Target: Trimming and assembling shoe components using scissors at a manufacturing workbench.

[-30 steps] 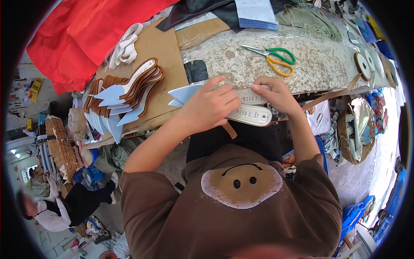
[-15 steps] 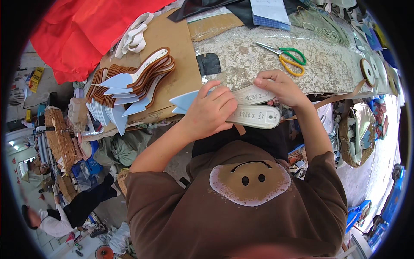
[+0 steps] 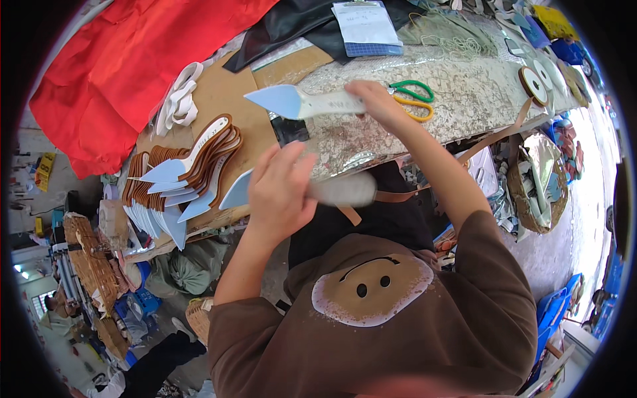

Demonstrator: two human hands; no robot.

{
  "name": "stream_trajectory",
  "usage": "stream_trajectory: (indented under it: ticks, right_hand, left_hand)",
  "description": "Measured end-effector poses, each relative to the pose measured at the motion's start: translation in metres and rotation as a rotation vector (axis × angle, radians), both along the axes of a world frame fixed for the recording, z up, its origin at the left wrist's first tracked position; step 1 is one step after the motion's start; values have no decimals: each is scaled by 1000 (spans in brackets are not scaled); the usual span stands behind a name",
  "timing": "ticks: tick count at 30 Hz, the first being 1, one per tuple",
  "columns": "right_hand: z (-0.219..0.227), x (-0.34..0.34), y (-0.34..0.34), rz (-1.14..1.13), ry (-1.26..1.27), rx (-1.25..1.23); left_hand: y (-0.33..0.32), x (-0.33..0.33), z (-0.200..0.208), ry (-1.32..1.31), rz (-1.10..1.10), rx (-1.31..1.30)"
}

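My right hand (image 3: 377,103) is raised over the table, its fingers closed on the rounded white end of a shoe insole (image 3: 318,104). The insole's pale-blue pointed end faces left. Lower down, near the table's front edge, my left hand (image 3: 280,189) grips another insole (image 3: 344,190). Its blue tip shows left of the hand, and its white end is smeared by motion. To the left lies a fanned pile of similar insoles (image 3: 192,171) with brown edges, stacked on brown cardboard (image 3: 255,142).
Scissors (image 3: 415,99) with green and yellow handles lie beyond my right hand. A red sheet (image 3: 133,73), white straps (image 3: 178,99), black material (image 3: 285,30) and a clipboard (image 3: 367,26) are at the back. A roll (image 3: 533,86) sits at the right; a brown strip (image 3: 494,138) crosses the front edge.
The two insoles, held close together before, are now apart. My right hand has lifted one up and to the left over the table; my left hand has moved left and down with the other.
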State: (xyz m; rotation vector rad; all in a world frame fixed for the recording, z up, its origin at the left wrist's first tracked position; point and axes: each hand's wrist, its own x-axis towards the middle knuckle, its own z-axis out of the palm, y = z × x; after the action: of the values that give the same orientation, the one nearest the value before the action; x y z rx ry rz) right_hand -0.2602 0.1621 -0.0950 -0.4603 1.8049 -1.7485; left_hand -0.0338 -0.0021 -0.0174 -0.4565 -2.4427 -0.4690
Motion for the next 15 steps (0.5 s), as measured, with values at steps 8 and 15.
stream_trajectory:
  ticks: [8, 15]
  right_hand:
    - [-26, -76, -52, 58, 1042, 507]
    - [29, -7, 13, -60, 1160, 142]
  left_hand:
    - [-14, -76, -75, -419, -22, -243]
    - [25, -22, -64, -518, -258, -88]
